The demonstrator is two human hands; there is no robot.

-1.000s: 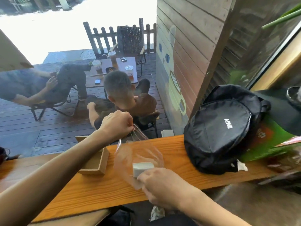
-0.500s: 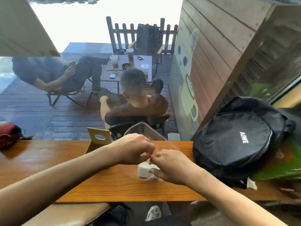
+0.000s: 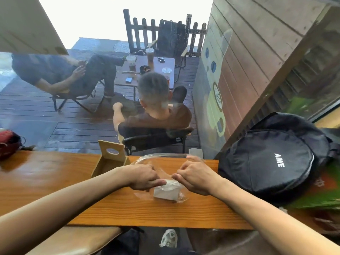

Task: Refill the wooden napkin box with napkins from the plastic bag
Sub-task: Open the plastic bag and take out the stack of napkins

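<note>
Both hands pinch the clear, crinkled plastic bag [image 3: 161, 162]: the left hand [image 3: 142, 176] and right hand [image 3: 196, 174] each have a tight curled grip on the film. Inside it, a white block of napkins [image 3: 166, 192] sits on the glossy orange-grained worktop [image 3: 55, 183]. Just left stands the square wooden napkin box [image 3: 108, 161], lid raised.

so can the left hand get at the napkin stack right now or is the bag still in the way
Probably not yet. The napkin stack lies inside the clear plastic bag, so film covers it. The left hand and right hand both pinch the bag just above the stack, seemingly working it open.
</note>
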